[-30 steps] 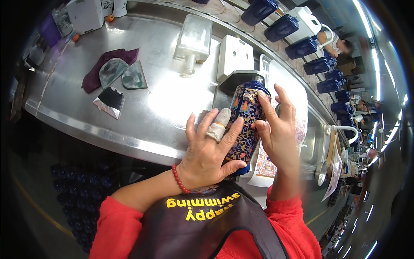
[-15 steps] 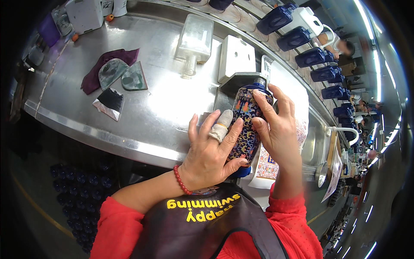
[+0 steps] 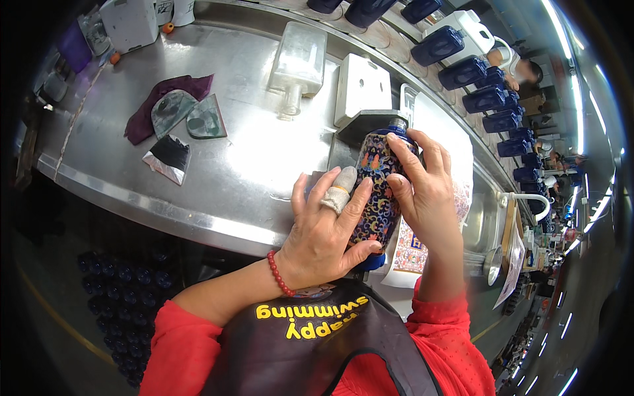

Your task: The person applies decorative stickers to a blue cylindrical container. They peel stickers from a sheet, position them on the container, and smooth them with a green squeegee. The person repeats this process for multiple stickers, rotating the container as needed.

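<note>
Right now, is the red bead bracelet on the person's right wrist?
No, the red bead bracelet circles the wrist of the left hand, and the wrist of the right hand is bare.

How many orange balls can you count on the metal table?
2: one orange ball right of the left-hand white box, another ball at its lower left. Others may be hidden.

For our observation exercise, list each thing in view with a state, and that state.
Patterned bottle: neck pointing up the picture
Left hand: spread, touching patterned bottle
Right hand: bent, touching patterned bottle
Clear bottle: neck pointing down the picture
Purple cloth: crumpled
Blue bottles: lined up
Finger cover: worn
</note>
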`<state>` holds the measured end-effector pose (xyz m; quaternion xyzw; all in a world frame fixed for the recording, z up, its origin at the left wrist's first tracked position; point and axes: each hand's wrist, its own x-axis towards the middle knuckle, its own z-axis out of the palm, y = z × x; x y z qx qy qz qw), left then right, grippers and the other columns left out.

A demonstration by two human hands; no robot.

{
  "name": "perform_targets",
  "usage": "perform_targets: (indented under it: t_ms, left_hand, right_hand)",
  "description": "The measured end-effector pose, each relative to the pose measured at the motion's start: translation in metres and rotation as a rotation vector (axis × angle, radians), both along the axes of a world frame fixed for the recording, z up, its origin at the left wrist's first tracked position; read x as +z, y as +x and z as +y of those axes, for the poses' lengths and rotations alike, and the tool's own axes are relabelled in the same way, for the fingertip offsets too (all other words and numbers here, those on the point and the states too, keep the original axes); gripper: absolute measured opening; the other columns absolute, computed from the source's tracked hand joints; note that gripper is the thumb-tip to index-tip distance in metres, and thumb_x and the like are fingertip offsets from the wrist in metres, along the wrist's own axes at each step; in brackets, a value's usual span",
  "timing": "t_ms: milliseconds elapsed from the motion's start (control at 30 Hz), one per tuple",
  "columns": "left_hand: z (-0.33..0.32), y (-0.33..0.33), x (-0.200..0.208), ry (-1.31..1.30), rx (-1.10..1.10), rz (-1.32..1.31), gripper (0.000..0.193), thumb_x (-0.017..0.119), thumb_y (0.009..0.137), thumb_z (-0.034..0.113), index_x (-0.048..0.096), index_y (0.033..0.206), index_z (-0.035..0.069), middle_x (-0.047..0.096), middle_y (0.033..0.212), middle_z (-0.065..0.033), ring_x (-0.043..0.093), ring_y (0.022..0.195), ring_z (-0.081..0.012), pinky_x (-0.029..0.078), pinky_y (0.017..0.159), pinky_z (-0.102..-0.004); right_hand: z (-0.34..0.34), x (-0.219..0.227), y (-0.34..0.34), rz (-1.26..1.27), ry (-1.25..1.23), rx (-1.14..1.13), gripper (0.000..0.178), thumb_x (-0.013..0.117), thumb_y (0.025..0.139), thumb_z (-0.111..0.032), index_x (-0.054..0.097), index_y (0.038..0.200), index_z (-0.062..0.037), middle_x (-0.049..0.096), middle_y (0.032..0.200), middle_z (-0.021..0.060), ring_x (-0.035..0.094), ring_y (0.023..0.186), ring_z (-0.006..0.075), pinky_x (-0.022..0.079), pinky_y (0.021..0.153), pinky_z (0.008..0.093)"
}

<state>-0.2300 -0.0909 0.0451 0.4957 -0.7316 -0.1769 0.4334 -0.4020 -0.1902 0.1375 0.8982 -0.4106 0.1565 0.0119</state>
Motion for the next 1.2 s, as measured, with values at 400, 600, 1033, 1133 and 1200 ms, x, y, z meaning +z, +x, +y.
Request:
perform_targets:
  t_ms: [400,600,1033,1133,1200]
  left_hand:
    - [-0.008,0.012,-0.009,0.106,-0.064,0.169,0.086,0.056,0.096,0.060,0.035,0.156,0.002,0.050,0.144,-0.0224,0.039,0.138,-0.0432,0.019,0.113,-0.0655]
    - [0.013,0.019,-0.013,0.107,-0.028,-0.035,0.108,0.080,0.078,0.055,0.029,0.158,0.002,0.045,0.151,-0.0202,0.031,0.144,-0.0422,0.010,0.116,-0.0657]
    - [0.054,-0.002,-0.004,-0.044,0.033,-0.113,0.069,0.064,0.092,0.056,0.057,0.145,0.013,0.058,0.141,-0.0163,0.044,0.134,-0.0379,0.010,0.119,-0.0588]
    - [0.066,-0.005,-0.007,-0.113,0.029,-0.180,0.053,0.059,0.097,0.052,0.068,0.135,0.017,0.065,0.134,-0.0151,0.047,0.132,-0.0343,0.008,0.120,-0.0584]
    - [0.070,-0.007,-0.010,-0.126,0.039,-0.206,0.051,0.059,0.098,0.051,0.069,0.134,0.017,0.066,0.133,-0.0150,0.047,0.132,-0.0337,0.009,0.120,-0.0582]
  right_hand:
    - [-0.003,-0.006,-0.013,-0.131,0.108,-0.034,0.052,0.059,0.102,-0.042,0.059,0.143,-0.0103,0.050,0.144,0.0221,0.052,0.123,0.0386,0.045,0.104,0.0459]
    - [0.026,-0.037,-0.051,-0.273,0.214,-0.127,0.072,0.057,0.101,-0.051,0.046,0.151,-0.0009,0.042,0.154,0.0221,0.047,0.135,0.0377,0.044,0.108,0.0451]
    - [0.112,-0.083,-0.075,-0.409,0.126,0.059,0.095,0.083,0.082,-0.036,0.034,0.157,-0.0043,0.034,0.157,0.0278,0.039,0.142,0.0453,0.036,0.115,0.0531]
    - [0.121,-0.086,-0.080,-0.451,0.133,0.044,0.083,0.085,0.076,-0.014,0.048,0.151,-0.0104,0.038,0.155,0.0262,0.044,0.138,0.0422,0.040,0.112,0.0506]
    - [0.127,-0.090,-0.084,-0.461,0.146,0.051,0.078,0.084,0.073,-0.003,0.056,0.145,-0.0130,0.040,0.154,0.0246,0.048,0.135,0.0396,0.043,0.109,0.0480]
